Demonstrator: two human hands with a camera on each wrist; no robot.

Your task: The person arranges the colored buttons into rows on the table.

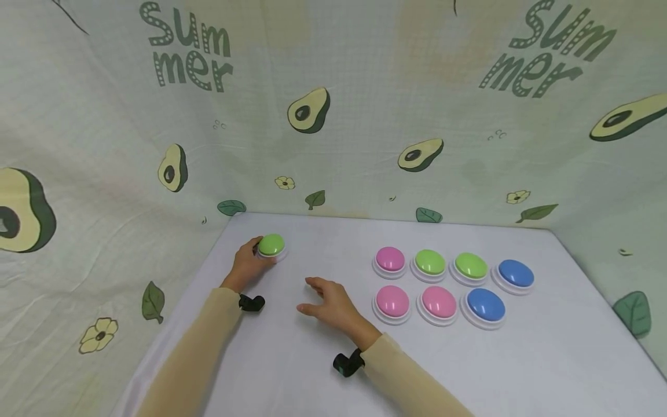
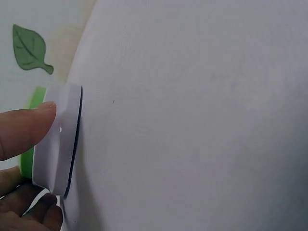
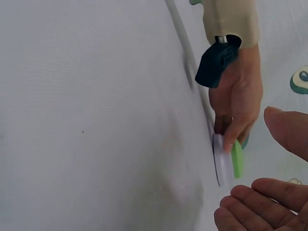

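At the far left of the white table, my left hand (image 1: 249,264) grips a green push button (image 1: 271,245) by the side of its white round base. The left wrist view shows the thumb on the near side of the base (image 2: 57,144) and other fingers curled at its far side. Whether the base touches the table is hard to tell. My right hand (image 1: 333,302) hovers over the middle of the table with thumb and fingers spread apart, holding nothing. In the right wrist view, its fingers (image 3: 255,204) appear in front of the green button (image 3: 224,161).
Right of my right hand stand two rows of similar buttons. The back row has a magenta button (image 1: 390,259), two green buttons (image 1: 430,262) and a blue button (image 1: 516,273). Two pink buttons (image 1: 393,302) and a blue button (image 1: 486,304) form the front row. Patterned cloth (image 1: 359,191) surrounds the table.
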